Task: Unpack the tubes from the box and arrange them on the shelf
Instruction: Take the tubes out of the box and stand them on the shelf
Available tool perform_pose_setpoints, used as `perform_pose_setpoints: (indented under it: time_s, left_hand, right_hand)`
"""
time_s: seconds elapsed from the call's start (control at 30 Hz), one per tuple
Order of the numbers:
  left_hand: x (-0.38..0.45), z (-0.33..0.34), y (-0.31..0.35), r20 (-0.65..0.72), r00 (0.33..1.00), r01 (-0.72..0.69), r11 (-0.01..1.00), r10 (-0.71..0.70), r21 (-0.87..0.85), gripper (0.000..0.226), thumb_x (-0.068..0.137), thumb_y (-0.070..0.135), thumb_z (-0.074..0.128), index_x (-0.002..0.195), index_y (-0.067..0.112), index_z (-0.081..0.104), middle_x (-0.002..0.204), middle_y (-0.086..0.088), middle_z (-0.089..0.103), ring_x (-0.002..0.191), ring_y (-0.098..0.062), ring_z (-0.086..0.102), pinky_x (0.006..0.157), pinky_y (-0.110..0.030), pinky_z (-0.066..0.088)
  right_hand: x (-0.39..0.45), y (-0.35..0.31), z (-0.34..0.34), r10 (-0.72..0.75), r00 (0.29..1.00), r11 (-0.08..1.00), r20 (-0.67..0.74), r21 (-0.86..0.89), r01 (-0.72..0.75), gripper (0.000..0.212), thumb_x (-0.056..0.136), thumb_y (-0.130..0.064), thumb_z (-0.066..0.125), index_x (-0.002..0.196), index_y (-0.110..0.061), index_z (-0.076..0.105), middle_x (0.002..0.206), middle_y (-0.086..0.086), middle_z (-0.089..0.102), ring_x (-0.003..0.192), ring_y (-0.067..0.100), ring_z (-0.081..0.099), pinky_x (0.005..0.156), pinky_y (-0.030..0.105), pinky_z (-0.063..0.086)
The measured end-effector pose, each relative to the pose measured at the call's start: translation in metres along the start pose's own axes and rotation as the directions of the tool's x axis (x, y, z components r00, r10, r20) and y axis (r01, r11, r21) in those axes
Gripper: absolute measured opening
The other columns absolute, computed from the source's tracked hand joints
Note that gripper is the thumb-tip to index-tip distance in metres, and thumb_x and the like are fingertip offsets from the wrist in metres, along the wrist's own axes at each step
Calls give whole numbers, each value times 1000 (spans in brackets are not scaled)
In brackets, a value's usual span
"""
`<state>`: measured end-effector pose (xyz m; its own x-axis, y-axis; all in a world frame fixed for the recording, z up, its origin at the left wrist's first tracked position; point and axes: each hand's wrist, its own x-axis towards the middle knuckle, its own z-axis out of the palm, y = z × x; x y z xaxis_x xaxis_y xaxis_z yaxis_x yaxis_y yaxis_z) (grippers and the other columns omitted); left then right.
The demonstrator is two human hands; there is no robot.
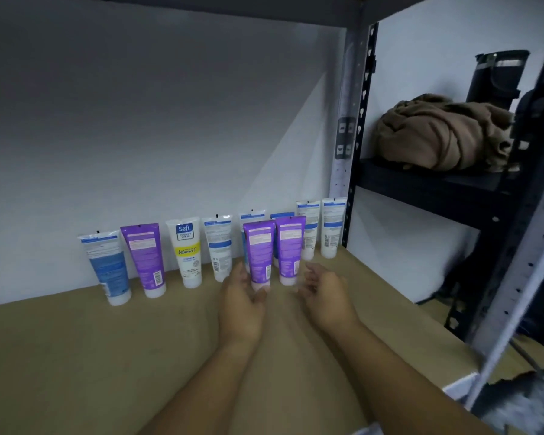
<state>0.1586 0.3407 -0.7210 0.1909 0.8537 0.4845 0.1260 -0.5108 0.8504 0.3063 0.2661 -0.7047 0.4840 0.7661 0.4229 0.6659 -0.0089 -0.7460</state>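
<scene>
Your two purple tubes [259, 254] stand cap-down at the centre of the frame, on the brown board shelf [76, 356], just in front of the back row. They are soft, glossy plastic, flat and wide at the crimped top, tapering to a round white cap. Behind them the row of tubes [187, 251] runs along the white wall [139, 120]: white and blue ones, another purple one, and a white one with a yellow band.

Your left hand [241, 304] curls around the cap end of the left purple tube, fingers on its left side, thumb in front. Your right hand [325, 291] sits just right of the other purple tube, fingers loosely bent, gripping nothing. Both forearms reach in from the bottom edge.

At the upper right, a crumpled brown cloth [437, 136] lies on a black metal rack [421, 183].
</scene>
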Motion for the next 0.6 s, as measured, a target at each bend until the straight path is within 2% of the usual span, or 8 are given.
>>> perform_pose_setpoints:
  time_s: [0.07,0.13,0.23,0.33,0.43,0.53,0.6]
  left_hand:
    - [-14,0,6,8,998,57,998,-57,40,41,76,10,67,110,32,60,99,7,70,89,-12,68,83,-44,56]
    - [-32,4,17,50,997,52,992,-58,111,34,78,7,67,108,22,62,88,2,70,80,-15,67,82,-42,56]
    - [-69,19,46,244,969,-8,988,-29,151,22,79,5,71,98,15,66,74,4,66,63,-8,60,80,-36,56]
    - [-112,45,81,459,888,-66,985,-15,160,21,80,15,75,100,9,70,85,-1,71,70,-8,61,84,-28,55]
    - [-154,83,116,576,817,-118,988,37,103,21,82,21,75,100,11,70,88,1,70,76,-10,63,82,-25,54]
    - [-196,121,131,673,731,-192,980,110,49,21,85,20,72,106,17,69,93,4,70,80,-10,64,83,-27,55]
    - [-230,150,126,781,618,-214,975,87,61,25,89,18,69,114,18,65,101,5,66,89,-9,63,86,-27,55]
  right_hand:
    - [-17,4,-17,26,1000,997,18,-77,-24,46,86,-11,70,131,-10,59,111,5,71,102,14,66,97,29,51]
    - [-41,6,-38,36,998,995,43,-95,-32,41,84,-12,73,124,-8,64,105,6,72,97,13,67,96,30,53]
    - [-83,10,-77,43,999,992,31,-123,-39,32,83,-12,75,114,-10,70,97,4,73,89,13,69,91,32,55]
    - [-132,18,-124,73,997,981,-26,-177,-76,26,84,-15,75,110,-13,72,94,-1,73,86,10,68,86,24,56]
    - [-179,32,-171,88,988,956,-129,-268,-121,21,86,-17,73,106,-17,73,91,-5,73,81,6,67,77,12,51]
    - [-222,59,-207,191,969,919,-156,-319,-232,17,86,-18,73,103,-17,74,85,-8,71,75,6,65,73,16,50]
    - [-255,89,-229,315,937,868,-149,-354,-348,18,86,-18,72,103,-15,73,84,-5,71,77,9,65,75,23,53]
